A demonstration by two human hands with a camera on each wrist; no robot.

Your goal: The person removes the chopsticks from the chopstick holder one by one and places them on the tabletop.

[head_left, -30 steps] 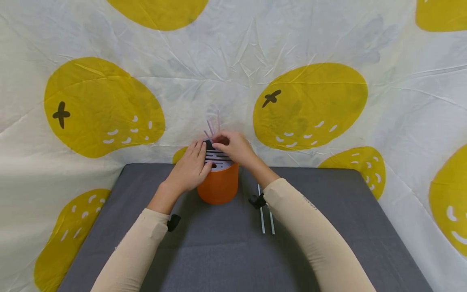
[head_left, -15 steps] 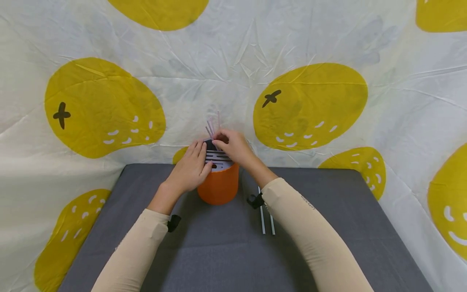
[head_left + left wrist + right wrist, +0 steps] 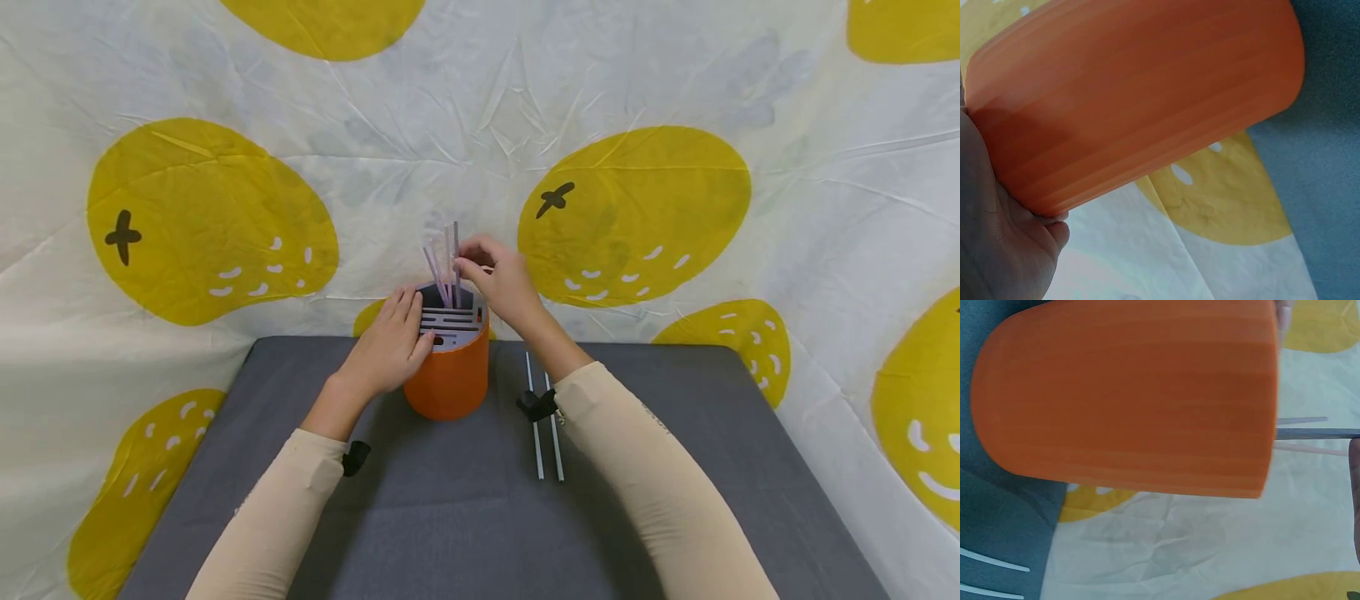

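An orange holder (image 3: 447, 383) with a slotted grey top (image 3: 453, 340) stands near the back of the table. My left hand (image 3: 386, 342) rests along the left side of its top rim, fingers straight and thumb toward the front. Above the back of the holder, my right hand (image 3: 501, 273) pinches a thin dark stick (image 3: 457, 242), possibly a chopstick, whose lower end is in the rear opening. Beside it, other thin purplish sticks (image 3: 436, 271) stand in the opening. The right wrist view shows the pinched stick (image 3: 1316, 433) jutting from the holder's rim, with only part of a finger visible.
Two thin silvery sticks (image 3: 556, 442) lie side by side on the dark grey tablecloth (image 3: 450, 517), right of the holder and partly under the right forearm. A white cloth (image 3: 420, 108) with yellow fruit prints hangs right behind the table.
My right hand has moved up and right from low among the sticks and now pinches a dark stick held upright. The left hand has stayed on the holder.
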